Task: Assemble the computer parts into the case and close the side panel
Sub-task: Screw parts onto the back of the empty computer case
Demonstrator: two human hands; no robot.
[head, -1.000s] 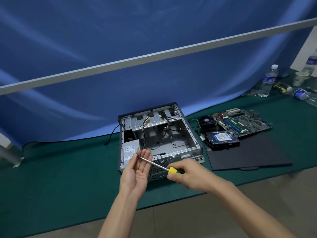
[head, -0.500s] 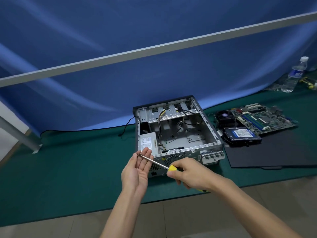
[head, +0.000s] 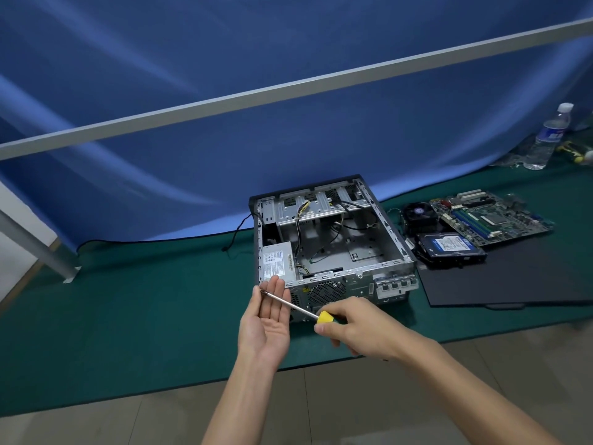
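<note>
- Green mat [head: 134,316] on floor, open case [head: 330,248] lying on it, side up.
- Side panel [head: 513,277] flat just R of case; motherboard [head: 491,216] + hard drive [head: 449,247] at its far edge.
- R hand [head: 356,329] in front of case, fingers curled round screwdriver [head: 298,308] handle.
- L hand [head: 266,319] palm up, fingers straight, shaft tip resting across them.

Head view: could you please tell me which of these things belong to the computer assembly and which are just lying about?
Belong to the job:
case, open
motherboard
hard drive
fan
side panel, lying flat
screwdriver, held by right hand, shaft across open left hand

Just lying about:
water bottle
metal rail
blue cloth
</note>
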